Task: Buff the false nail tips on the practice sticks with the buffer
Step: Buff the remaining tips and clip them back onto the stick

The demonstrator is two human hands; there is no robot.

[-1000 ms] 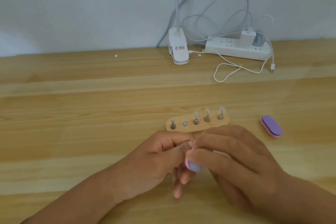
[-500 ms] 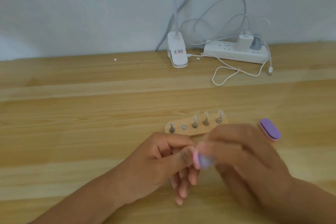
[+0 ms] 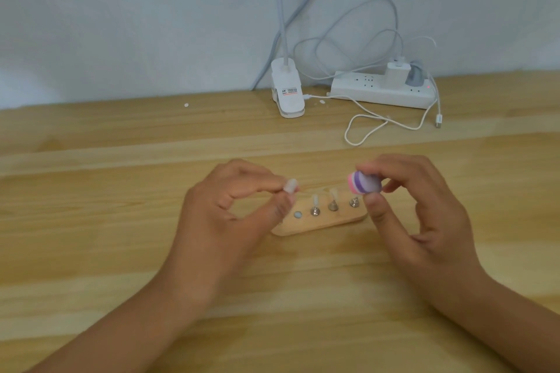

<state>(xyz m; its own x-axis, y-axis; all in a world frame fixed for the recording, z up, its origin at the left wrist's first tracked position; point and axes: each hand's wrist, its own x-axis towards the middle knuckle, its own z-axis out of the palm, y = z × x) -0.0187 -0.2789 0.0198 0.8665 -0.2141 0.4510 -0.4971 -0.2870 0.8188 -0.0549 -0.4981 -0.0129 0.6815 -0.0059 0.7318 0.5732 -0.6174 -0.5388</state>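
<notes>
Pale wood table (image 3: 121,236) seen from above, with two bare hands held over it. Between thumb and forefinger the left hand (image 3: 230,221) pinches a practice stick, whose clear false nail tip (image 3: 290,185) pokes out above the fingers. Thumb and fingertips of the right hand (image 3: 424,221) grip a small pink and purple buffer (image 3: 365,184), near the tip but not touching it. Just behind the hands lies a wooden holder (image 3: 321,225) with three more sticks (image 3: 315,206) showing in it and one bare round socket (image 3: 298,214).

The nail tip looks like thin, light, slightly springy plastic. It is probably smooth and easy to flick loose, so the stick is best held close under the tip. The buffer looks like soft layered foam, very light, and is best gripped by its edges so a flat face stays free.
</notes>
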